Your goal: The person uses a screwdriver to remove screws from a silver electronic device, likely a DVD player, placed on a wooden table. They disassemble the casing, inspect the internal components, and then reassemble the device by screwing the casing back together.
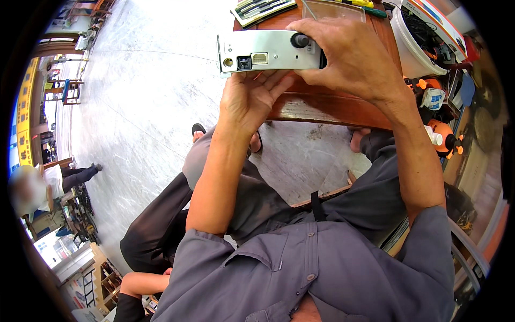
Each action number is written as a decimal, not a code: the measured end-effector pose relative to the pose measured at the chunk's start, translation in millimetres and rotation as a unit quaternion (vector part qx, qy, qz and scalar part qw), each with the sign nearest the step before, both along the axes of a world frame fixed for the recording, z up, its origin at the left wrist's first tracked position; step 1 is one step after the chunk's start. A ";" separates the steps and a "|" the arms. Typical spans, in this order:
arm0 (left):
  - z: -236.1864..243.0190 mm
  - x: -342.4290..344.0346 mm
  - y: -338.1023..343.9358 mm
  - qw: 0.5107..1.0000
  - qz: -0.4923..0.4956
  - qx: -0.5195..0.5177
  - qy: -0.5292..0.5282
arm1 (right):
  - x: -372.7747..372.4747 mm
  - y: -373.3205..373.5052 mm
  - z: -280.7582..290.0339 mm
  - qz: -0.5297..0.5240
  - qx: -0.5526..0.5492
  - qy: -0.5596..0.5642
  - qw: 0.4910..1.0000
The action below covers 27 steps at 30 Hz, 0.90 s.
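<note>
In front of me I hold up a silver metal electronic unit point(271, 51), with its socket side toward me. It looks like the back of a car radio. A round jack, a black socket, a pale multi-pin socket and a black round stud show on that side. My left hand point(251, 95) is turned palm up under the unit's lower edge, its fingers reaching beneath it. Thumb and fingers of my right hand point(351, 61) wrap round the right end. The unit hangs over the near edge of a reddish-brown wooden table point(327, 107); its far side is hidden.
A tool set in a case point(263, 11) and a clear tray point(335, 9) lie on the table. To the right stand a white bucket point(416, 48) of black cables and orange tools point(441, 134). One person sits close on my left; another point(51, 185) is farther left.
</note>
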<state>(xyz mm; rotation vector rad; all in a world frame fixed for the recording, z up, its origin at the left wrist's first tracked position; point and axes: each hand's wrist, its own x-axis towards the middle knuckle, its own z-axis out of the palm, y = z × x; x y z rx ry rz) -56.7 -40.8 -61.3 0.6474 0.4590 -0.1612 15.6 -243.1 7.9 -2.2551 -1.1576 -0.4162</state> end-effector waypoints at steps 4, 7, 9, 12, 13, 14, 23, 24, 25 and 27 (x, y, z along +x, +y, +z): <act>-0.6 -2.4 5.7 1.000 0.002 -0.019 -0.010 | -1.0 2.0 -1.2 -0.001 -0.012 0.003 1.000; 0.6 -3.1 7.2 0.999 0.005 -0.036 -0.009 | -1.4 -0.9 2.1 -0.012 -0.049 0.030 0.998; 2.8 -4.7 7.1 0.999 0.005 -0.042 -0.007 | -0.7 -0.3 3.4 -0.016 -0.069 0.042 0.997; 2.3 -4.5 6.9 0.999 0.002 -0.040 -0.010 | -0.5 0.3 3.5 -0.014 -0.074 0.044 0.996; 2.7 -4.3 6.2 0.999 0.005 -0.041 -0.004 | -1.3 0.4 4.0 -0.016 -0.078 0.048 0.996; 3.7 -3.9 5.2 0.999 0.008 -0.042 0.002 | -1.6 0.4 4.4 -0.018 -0.081 0.051 0.995; -2.4 -6.0 4.9 0.999 0.012 -0.050 -0.008 | -4.2 6.4 -0.9 0.008 -0.036 -0.008 0.999; -2.8 -5.9 4.1 0.999 0.017 -0.044 -0.003 | -4.4 6.6 -0.6 0.006 -0.041 -0.003 0.999; -2.7 -6.6 4.3 0.999 0.013 -0.043 -0.004 | -4.6 6.7 0.0 0.005 -0.045 0.002 0.999; -1.4 -9.2 6.3 0.999 0.008 -0.042 -0.007 | -4.7 6.8 0.1 0.003 -0.051 0.007 0.999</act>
